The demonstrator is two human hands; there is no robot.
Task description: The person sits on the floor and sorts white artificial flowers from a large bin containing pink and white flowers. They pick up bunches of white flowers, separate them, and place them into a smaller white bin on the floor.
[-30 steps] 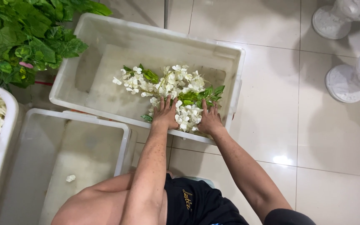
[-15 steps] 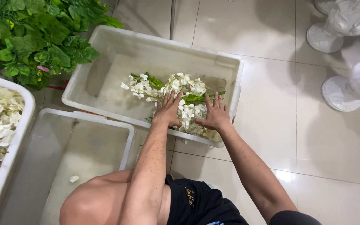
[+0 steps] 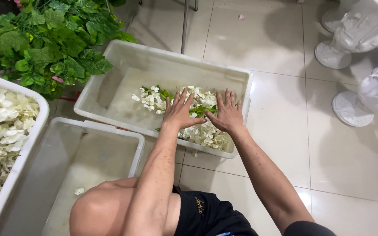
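A pile of white artificial flowers with green leaves [image 3: 197, 126] lies in a white plastic tub [image 3: 123, 54] on the tiled floor. My left hand [image 3: 179, 111] rests flat on the pile, fingers spread. Beside it my right hand [image 3: 227, 114] also presses flat on the flowers near the tub's right end, fingers apart. Neither hand holds anything.
An empty white tub [image 3: 88, 170] with a single petal sits at my left knee. Further left a tub of white flowers [image 3: 1, 126] stands. Green artificial foliage [image 3: 53, 39] is heaped behind. White fan-like bases [image 3: 351, 109] stand at the right. A metal leg [image 3: 184, 26] rises behind the tub.
Both hands have slid forward over the flower pile and flattened with fingers spread. The view has shifted, so the tub sits lower in the frame.
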